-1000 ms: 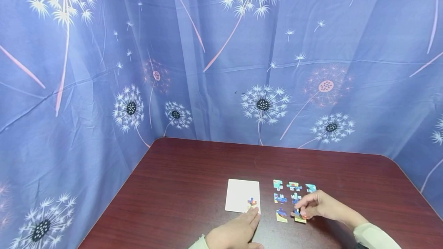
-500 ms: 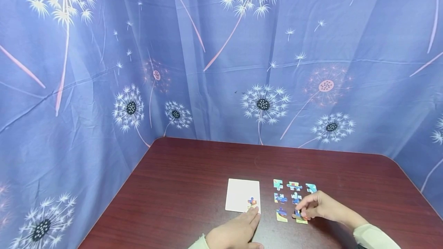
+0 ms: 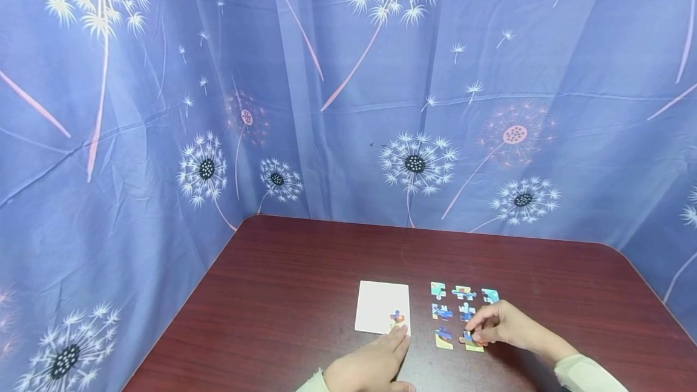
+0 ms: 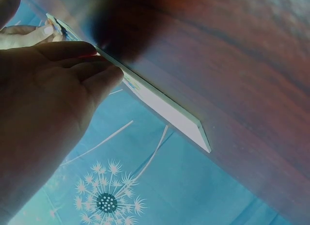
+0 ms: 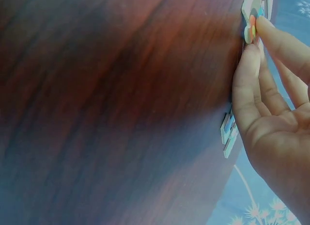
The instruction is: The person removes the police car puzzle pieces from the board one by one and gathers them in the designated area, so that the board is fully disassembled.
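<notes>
A white square board [image 3: 376, 304] lies on the table with one jigsaw piece [image 3: 397, 317] set in its near right corner. My left hand [image 3: 370, 360] rests its extended fingertips on the board's near edge beside that piece; the left wrist view also shows these fingers [image 4: 104, 77] against the board. To the right, my right hand [image 3: 503, 324] pinches a colourful puzzle piece [image 3: 471, 343] between thumb and fingers, low at the table. In the right wrist view, an orange spot shows on this piece [image 5: 250, 28] near the fingertips. The fingers cover part of it.
Several loose puzzle pieces lie in rows right of the board, among them a corner piece [image 3: 443, 339], a middle piece [image 3: 466, 311] and a far right piece [image 3: 490, 296]. The dark red table [image 3: 305, 271] meets a blue dandelion-print curtain [image 3: 337, 156] behind and at the left.
The pinched piece has shifted very slightly to the right with my right hand, mostly in the first half second. My left hand has stayed on the board.
</notes>
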`<state>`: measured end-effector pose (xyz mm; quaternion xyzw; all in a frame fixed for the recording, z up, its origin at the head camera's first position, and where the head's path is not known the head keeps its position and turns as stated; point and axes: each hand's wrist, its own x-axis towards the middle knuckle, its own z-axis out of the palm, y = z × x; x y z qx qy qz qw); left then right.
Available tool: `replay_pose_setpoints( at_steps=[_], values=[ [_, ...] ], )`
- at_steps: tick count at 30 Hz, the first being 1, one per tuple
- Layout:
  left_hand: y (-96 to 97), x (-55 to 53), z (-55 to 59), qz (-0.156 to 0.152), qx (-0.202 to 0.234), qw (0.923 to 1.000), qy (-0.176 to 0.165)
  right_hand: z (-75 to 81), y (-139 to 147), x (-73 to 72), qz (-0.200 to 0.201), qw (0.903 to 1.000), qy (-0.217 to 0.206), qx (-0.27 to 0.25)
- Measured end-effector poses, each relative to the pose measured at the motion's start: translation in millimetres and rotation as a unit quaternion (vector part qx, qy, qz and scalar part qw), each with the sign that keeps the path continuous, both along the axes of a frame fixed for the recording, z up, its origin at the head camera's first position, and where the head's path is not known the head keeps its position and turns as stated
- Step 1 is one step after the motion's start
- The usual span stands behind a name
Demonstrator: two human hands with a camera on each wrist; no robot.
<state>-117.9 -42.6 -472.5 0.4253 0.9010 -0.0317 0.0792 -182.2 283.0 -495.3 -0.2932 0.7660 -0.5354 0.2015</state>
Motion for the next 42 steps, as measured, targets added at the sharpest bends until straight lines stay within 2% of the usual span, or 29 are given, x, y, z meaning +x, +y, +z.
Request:
replay_pose_setpoints(
  at_steps=[5,13,25,33,42],
  values=[
    [-0.3,-0.5,-1.3,0.005,0.005,0.9998,-0.019,-1.0,-1,0.6,-0.012,0.9999,0.001,0.012],
    [-0.4,-0.7,-4.0,0.009,0.002,0.9998,-0.016,-2.5,-3,0.1,-0.034,0.9989,0.004,0.032],
    [-0.3,-0.1,-1.7,0.000,0.009,0.9997,-0.023,3.1,-5,1.3,-0.023,0.9993,0.012,0.027],
    [-1.8,1.3,-2.5,-0.005,0.019,0.9996,-0.020,5.7,-9,2.5,-0.031,0.9978,0.049,0.031],
    [-2.5,2.4,-2.7,-0.004,0.026,0.9992,-0.029,5.4,-11,0.4,-0.033,0.9977,0.053,0.026]
  ],
)
